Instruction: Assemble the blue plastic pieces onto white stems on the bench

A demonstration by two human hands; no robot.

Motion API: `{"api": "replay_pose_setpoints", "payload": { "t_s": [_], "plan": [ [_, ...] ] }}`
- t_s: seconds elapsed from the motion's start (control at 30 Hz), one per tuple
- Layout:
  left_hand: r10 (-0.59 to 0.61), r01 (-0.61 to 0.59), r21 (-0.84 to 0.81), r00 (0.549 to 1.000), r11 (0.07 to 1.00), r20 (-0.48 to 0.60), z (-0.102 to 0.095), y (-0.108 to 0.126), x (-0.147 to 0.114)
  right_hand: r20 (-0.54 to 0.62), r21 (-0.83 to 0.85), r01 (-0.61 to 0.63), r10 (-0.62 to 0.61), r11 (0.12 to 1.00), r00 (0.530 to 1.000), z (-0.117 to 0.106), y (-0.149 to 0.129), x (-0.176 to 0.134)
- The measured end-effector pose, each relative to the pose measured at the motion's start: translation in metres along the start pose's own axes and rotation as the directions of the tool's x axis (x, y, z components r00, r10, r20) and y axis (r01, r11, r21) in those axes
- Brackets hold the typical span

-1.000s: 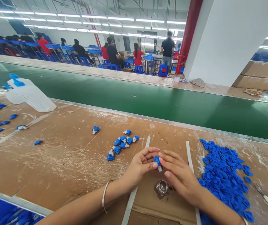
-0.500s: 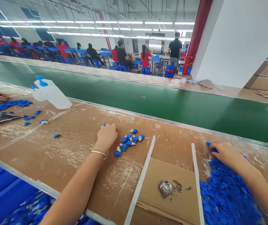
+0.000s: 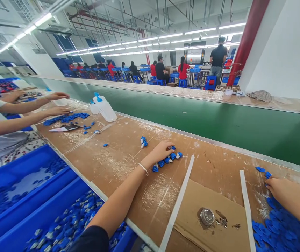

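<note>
The left hand (image 3: 163, 150), half a second ago beside the small cluster of blue-and-white plastic pieces (image 3: 168, 159) on the brown desk (image 3: 118, 154), now rests curled on it; right hand (image 3: 283, 189), fingers loosely bent, stays on the heap of blue plastic caps (image 3: 276, 227).

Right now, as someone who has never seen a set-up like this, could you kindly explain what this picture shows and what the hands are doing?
The picture comes from a camera worn on a person's head, looking down at their own bare hands; there is no machine arm. The left hand rests on a small cluster of blue-and-white pieces on the brown workbench. The right hand lies on the edge of a big heap of blue parts; whether it grips one is hidden. Between them sit a sheet of cardboard with a small metal cup and two white strips. Behind runs a green conveyor belt. At the left, another person's arms reach over blue parts, beside a plastic bottle and blue bins.
</note>
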State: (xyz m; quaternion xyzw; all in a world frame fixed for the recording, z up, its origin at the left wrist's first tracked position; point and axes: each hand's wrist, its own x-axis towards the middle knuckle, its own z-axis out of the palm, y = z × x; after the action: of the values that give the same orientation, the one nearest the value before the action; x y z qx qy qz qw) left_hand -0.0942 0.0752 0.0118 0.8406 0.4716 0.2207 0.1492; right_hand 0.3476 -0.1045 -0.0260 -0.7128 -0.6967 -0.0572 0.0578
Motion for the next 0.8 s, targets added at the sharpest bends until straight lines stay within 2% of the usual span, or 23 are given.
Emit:
{"api": "replay_pose_setpoints", "payload": {
  "t_s": [0.17, 0.27, 0.33, 0.37, 0.43, 0.5, 0.53, 0.6, 0.63, 0.8],
  "plan": [
    [-0.066, 0.053, -0.125, 0.992, 0.991, -0.103, 0.003, 0.001, 0.001, 0.156, -0.062, 0.001, 0.008, 0.998, 0.988, -0.011, -0.002, 0.010],
    [-0.094, 0.054, -0.234, 0.982, 0.971, -0.162, -0.001, 0.013, -0.003, 0.161, -0.079, -0.031, 0.043, 0.996, 0.986, -0.022, -0.014, 0.012],
    [-0.091, 0.036, -0.375, 0.987, 0.926, -0.130, -0.002, 0.026, -0.008, 0.130, 0.024, 0.014, -0.017, 1.000, 0.991, -0.034, -0.037, 0.006],
    [-0.084, 0.031, -0.492, 0.993, 0.870, -0.087, -0.001, 0.033, -0.011, 0.104, 0.130, 0.073, -0.087, 0.989, 0.991, -0.041, -0.053, 0.001],
    [-0.054, 0.054, -0.736, 0.998, 0.674, 0.023, 0.005, 0.048, -0.017, 0.040, 0.395, 0.237, -0.275, 0.888, 0.961, -0.056, -0.092, -0.014],
    [-0.012, 0.111, -0.879, 0.993, 0.464, 0.119, 0.014, 0.061, -0.023, -0.014, 0.555, 0.390, -0.461, 0.735, 0.887, -0.066, -0.132, -0.029],
    [0.000, 0.135, -0.902, 0.989, 0.410, 0.148, 0.018, 0.066, -0.025, -0.038, 0.593, 0.449, -0.534, 0.668, 0.845, -0.069, -0.148, -0.037],
    [0.010, 0.172, -0.919, 0.982, 0.354, 0.188, 0.026, 0.073, -0.029, -0.026, 0.620, 0.492, -0.610, 0.611, 0.792, -0.070, -0.171, -0.047],
    [0.007, 0.187, -0.924, 0.980, 0.334, 0.201, 0.029, 0.076, -0.030, -0.016, 0.621, 0.497, -0.625, 0.606, 0.780, -0.069, -0.177, -0.050],
    [-0.029, 0.281, -0.940, 0.959, 0.196, 0.281, 0.030, 0.084, -0.035, -0.003, 0.588, 0.492, -0.606, 0.642, 0.795, -0.057, -0.179, -0.050]
  ]
}}
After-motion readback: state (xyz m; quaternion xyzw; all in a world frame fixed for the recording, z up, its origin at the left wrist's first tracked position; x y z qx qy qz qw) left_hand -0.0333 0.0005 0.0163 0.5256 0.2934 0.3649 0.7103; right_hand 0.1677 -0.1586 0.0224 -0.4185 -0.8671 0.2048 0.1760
